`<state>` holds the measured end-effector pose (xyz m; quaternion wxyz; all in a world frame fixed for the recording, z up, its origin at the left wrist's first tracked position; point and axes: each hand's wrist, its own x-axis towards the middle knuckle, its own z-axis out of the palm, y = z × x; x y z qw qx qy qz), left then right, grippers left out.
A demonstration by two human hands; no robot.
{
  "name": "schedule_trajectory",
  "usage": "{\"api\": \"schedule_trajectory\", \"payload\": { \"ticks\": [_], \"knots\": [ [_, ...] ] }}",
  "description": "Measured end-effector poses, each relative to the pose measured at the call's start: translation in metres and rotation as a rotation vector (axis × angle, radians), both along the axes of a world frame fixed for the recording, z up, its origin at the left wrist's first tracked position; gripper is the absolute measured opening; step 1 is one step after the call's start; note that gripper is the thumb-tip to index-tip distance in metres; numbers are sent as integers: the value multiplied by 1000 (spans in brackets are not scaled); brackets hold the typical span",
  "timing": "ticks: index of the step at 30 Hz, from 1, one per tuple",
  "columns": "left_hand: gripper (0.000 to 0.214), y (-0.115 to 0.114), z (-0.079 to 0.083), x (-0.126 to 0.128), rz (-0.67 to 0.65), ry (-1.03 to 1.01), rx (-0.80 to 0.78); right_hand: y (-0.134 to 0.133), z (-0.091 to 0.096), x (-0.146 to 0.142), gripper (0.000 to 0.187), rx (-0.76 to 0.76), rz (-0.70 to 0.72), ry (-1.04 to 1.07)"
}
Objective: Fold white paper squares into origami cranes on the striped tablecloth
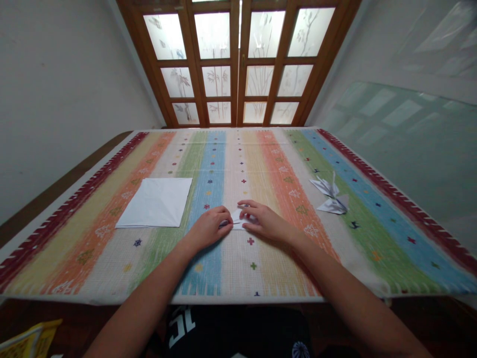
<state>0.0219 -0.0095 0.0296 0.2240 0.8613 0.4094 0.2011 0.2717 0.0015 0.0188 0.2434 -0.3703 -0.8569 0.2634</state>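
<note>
Hands — left [207, 229], right [265, 222] — curled over folded paper [237, 218], seemingly.

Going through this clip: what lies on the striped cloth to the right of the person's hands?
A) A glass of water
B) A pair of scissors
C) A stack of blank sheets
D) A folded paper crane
D: a folded paper crane lies on the striped tablecloth, beyond and to the right of the person's right hand.

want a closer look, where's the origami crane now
In the head view, the origami crane lies on the striped tablecloth, to the right of the right hand and slightly farther from the person.
</note>
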Motion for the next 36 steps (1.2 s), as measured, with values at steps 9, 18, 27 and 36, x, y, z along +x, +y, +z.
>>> {"api": "schedule_trajectory", "payload": {
  "ticks": [9, 18, 27, 36],
  "knots": [
    [14, 0, -2, -1, 13, -26, -44, 2, 5, 0, 17, -16, 30, -56],
    [7, -2, 0, -1, 40, -49, -42, -8, 20, -5, 42, -20, -43, -99],
    [12, -3, 4, 0, 24, 14, -31, -7, 16, -3, 12, 75, -14, -162],
    [23, -1, 5, -5, 36, 75, -35, -3, 17, -2, 5, 59, -31, -210]
  ]
}}
